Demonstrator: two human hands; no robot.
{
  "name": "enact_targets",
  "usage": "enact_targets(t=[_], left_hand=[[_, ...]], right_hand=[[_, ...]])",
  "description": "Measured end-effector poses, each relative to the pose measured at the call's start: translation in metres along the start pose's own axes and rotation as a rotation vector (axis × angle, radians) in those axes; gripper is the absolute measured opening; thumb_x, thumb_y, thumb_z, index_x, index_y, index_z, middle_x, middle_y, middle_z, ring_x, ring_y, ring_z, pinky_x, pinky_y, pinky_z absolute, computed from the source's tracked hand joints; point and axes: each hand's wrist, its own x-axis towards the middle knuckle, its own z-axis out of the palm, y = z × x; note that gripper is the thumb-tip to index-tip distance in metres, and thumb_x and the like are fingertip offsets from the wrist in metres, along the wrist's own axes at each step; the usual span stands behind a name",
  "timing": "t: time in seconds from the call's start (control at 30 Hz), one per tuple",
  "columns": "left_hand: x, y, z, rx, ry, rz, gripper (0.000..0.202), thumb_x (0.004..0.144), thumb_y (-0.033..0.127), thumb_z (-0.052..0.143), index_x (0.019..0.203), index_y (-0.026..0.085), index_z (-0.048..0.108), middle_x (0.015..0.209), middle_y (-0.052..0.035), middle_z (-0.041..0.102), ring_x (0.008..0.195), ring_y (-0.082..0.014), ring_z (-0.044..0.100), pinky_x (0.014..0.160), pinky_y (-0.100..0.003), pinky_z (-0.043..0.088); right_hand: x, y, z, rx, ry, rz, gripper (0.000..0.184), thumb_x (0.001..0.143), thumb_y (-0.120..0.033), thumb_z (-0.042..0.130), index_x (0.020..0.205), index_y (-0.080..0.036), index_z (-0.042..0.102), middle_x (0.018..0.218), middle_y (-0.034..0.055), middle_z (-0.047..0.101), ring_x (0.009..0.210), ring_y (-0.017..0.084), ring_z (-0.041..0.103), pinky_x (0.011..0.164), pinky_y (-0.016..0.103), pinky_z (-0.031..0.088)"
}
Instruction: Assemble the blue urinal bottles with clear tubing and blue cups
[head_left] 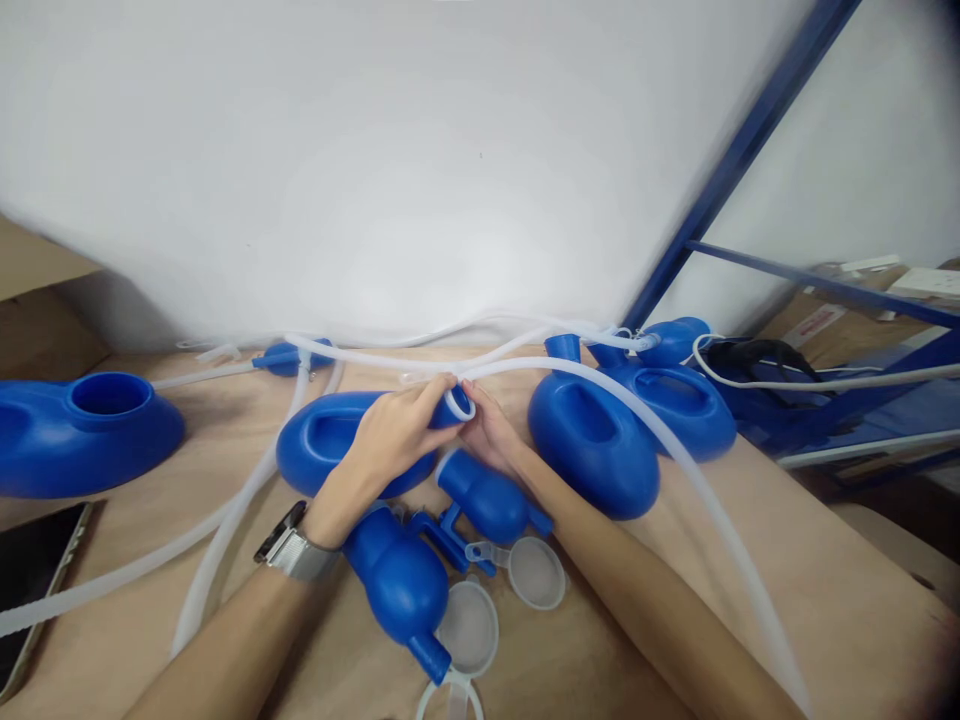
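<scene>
A blue plastic bottle (300,450) with a recessed handle lies on the table, its mouth turned toward me. My left hand (397,425) is closed around its neck. At the mouth sits a white ring (466,402), and the fingers of my right hand (491,428) are closed against the rim from the right. Just below my hands lie a blue bulb-shaped spout piece (491,497) and a larger one (401,580). Near them are blue clip-like parts (442,545), a round translucent cap (537,573) and another such cap (471,630).
Blue bottles stand to the right (592,450) and at the far left (90,450). White tubing (705,490) arcs across the table. A dark tablet-like device (37,570) lies front left. A blue metal frame (735,170) rises at the right; a cardboard box (45,320) sits at left.
</scene>
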Motion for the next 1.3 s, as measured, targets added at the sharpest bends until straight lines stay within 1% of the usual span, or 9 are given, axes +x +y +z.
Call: enact_targets(t=[0.17, 0.3, 0.43, 0.57, 0.67, 0.8, 0.9, 1.07, 1.3], left_hand=[[0.0, -0.001, 0.001, -0.008, 0.002, 0.009, 0.047, 0.09, 0.036, 0.073, 0.131, 0.025, 0.055, 0.129, -0.009, 0.073, 0.11, -0.0317, 0.074, 0.081, -0.037, 0.059], [-0.002, -0.003, 0.002, -0.009, 0.041, 0.055, 0.042, 0.094, 0.043, 0.068, 0.13, 0.024, 0.057, 0.126, -0.0101, 0.074, 0.106, -0.0306, 0.075, 0.079, -0.036, 0.059], [-0.003, -0.004, 0.003, 0.005, 0.077, 0.117, 0.047, 0.096, 0.045, 0.065, 0.135, 0.021, 0.056, 0.128, -0.0131, 0.072, 0.108, -0.0303, 0.074, 0.083, -0.036, 0.059], [-0.003, -0.005, 0.003, 0.005, 0.082, 0.148, 0.05, 0.097, 0.044, 0.064, 0.141, 0.02, 0.054, 0.134, -0.0143, 0.07, 0.116, -0.0297, 0.071, 0.09, -0.036, 0.058], [-0.002, -0.005, 0.002, -0.015, 0.047, 0.113, 0.05, 0.097, 0.046, 0.063, 0.139, 0.018, 0.055, 0.128, -0.0136, 0.073, 0.111, -0.0306, 0.073, 0.085, -0.036, 0.059], [-0.002, -0.003, 0.0, -0.052, 0.014, 0.078, 0.05, 0.097, 0.049, 0.062, 0.137, 0.02, 0.054, 0.132, -0.0115, 0.071, 0.113, -0.031, 0.073, 0.087, -0.037, 0.058], [-0.002, -0.002, -0.001, -0.044, 0.017, 0.056, 0.052, 0.097, 0.05, 0.063, 0.14, 0.023, 0.052, 0.132, -0.0105, 0.072, 0.113, -0.0303, 0.072, 0.087, -0.036, 0.057], [-0.002, 0.0, 0.001, 0.023, 0.049, 0.003, 0.061, 0.093, 0.047, 0.07, 0.143, 0.02, 0.051, 0.124, -0.0136, 0.075, 0.105, -0.0321, 0.075, 0.082, -0.036, 0.057], [0.0, 0.0, 0.0, -0.026, 0.072, 0.048, 0.047, 0.094, 0.047, 0.067, 0.133, 0.022, 0.059, 0.118, -0.0108, 0.076, 0.101, -0.031, 0.075, 0.078, -0.035, 0.057]], right_hand=[[-0.002, -0.003, 0.003, -0.028, -0.002, -0.073, 0.034, 0.078, -0.036, 0.085, 0.108, -0.025, 0.071, 0.098, -0.0009, 0.077, 0.088, 0.018, 0.07, 0.073, 0.027, 0.057], [-0.002, 0.005, -0.002, -0.019, 0.02, -0.079, 0.036, 0.077, -0.045, 0.084, 0.105, -0.028, 0.069, 0.102, -0.0003, 0.077, 0.097, 0.021, 0.071, 0.077, 0.031, 0.059], [-0.005, 0.009, -0.011, -0.025, -0.096, -0.05, 0.044, 0.076, -0.048, 0.084, 0.113, -0.031, 0.067, 0.11, 0.0006, 0.075, 0.104, 0.023, 0.069, 0.079, 0.034, 0.059], [-0.008, 0.002, -0.015, -0.058, -0.172, -0.067, 0.05, 0.074, -0.043, 0.085, 0.119, -0.033, 0.065, 0.11, -0.0001, 0.073, 0.093, 0.02, 0.069, 0.072, 0.031, 0.058], [-0.008, -0.004, -0.014, -0.075, -0.164, -0.096, 0.051, 0.071, -0.036, 0.087, 0.117, -0.031, 0.066, 0.099, -0.0007, 0.074, 0.082, 0.019, 0.067, 0.065, 0.03, 0.056], [-0.007, -0.005, -0.011, -0.06, -0.136, -0.115, 0.05, 0.071, -0.029, 0.087, 0.117, -0.031, 0.068, 0.094, -0.0019, 0.075, 0.077, 0.017, 0.066, 0.065, 0.029, 0.056], [-0.007, -0.003, -0.008, -0.033, -0.085, -0.099, 0.047, 0.071, -0.029, 0.086, 0.115, -0.031, 0.069, 0.096, -0.0021, 0.075, 0.08, 0.018, 0.068, 0.068, 0.03, 0.056], [-0.005, -0.004, -0.001, -0.027, 0.014, -0.038, 0.027, 0.077, -0.038, 0.082, 0.098, -0.025, 0.071, 0.093, -0.0001, 0.075, 0.081, 0.019, 0.068, 0.067, 0.029, 0.057], [-0.003, -0.007, 0.004, -0.044, 0.058, -0.076, 0.029, 0.073, -0.034, 0.086, 0.096, -0.023, 0.072, 0.09, -0.001, 0.077, 0.079, 0.018, 0.068, 0.067, 0.029, 0.055]])
